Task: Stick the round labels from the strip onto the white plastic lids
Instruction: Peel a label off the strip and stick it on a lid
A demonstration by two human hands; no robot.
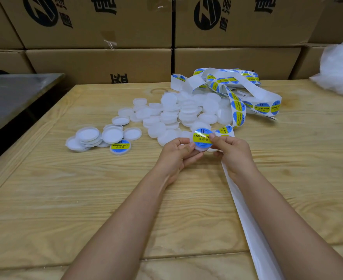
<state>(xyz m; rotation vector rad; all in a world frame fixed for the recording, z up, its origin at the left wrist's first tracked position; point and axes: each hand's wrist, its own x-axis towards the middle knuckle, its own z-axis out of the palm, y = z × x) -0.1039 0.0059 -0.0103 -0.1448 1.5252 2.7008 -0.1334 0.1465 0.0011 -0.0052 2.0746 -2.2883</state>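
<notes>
In the head view, a white lid (pixel 202 148) is held just above the wooden table (pixel 65 199), tilted toward the camera. It is gripped from the left by the left hand (pixel 177 153), whose fingers are curled round its rim. A round label (pixel 201 137), blue and yellow, is seen on its face. The lid's right edge is pinched by the right hand (pixel 234 152), with the thumb laid on the label's right side.

The label strip (pixel 238 107) is heaped at the far right of the table. Its bare backing (pixel 247 219) is led under the right hand toward the near edge. A heap of lids (pixel 176 115) is spread just beyond the hands. One labelled lid (pixel 120 146) is seen lying further left.

Cardboard boxes (pixel 98 59) are stacked behind the table, and a white plastic bag (pixel 340 69) is seen at the far right.
</notes>
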